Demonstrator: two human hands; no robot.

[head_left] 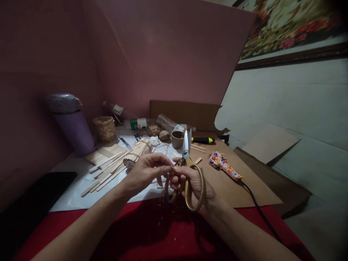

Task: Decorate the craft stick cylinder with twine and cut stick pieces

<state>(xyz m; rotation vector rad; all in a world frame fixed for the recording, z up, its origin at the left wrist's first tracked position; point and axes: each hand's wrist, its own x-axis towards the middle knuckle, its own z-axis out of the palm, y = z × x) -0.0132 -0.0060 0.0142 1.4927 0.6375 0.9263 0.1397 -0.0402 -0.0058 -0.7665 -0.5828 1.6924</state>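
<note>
My left hand (145,170) is closed in a pinch, thumb and forefinger meeting the fingertips of my right hand. Whatever is between those fingertips is too small to make out. In my right hand (197,183) hang scissors with gold handles (203,190), their blades (186,145) pointing up and away from me. Beyond my left hand lies a bundle of wooden craft sticks (143,146) tied with twine. Loose craft sticks (104,174) are spread on the white sheet to its left. A small brown cup (178,140) stands just behind the scissor blades.
A glue gun in a flowered cover (225,166) lies right, on a cardboard sheet (252,192), its black cord trailing frontward. Behind are a yellow-black cutter (202,140), twine balls (164,135), a clear plastic bottle (165,122), a woven-looking basket (104,129) and a purple container (72,127).
</note>
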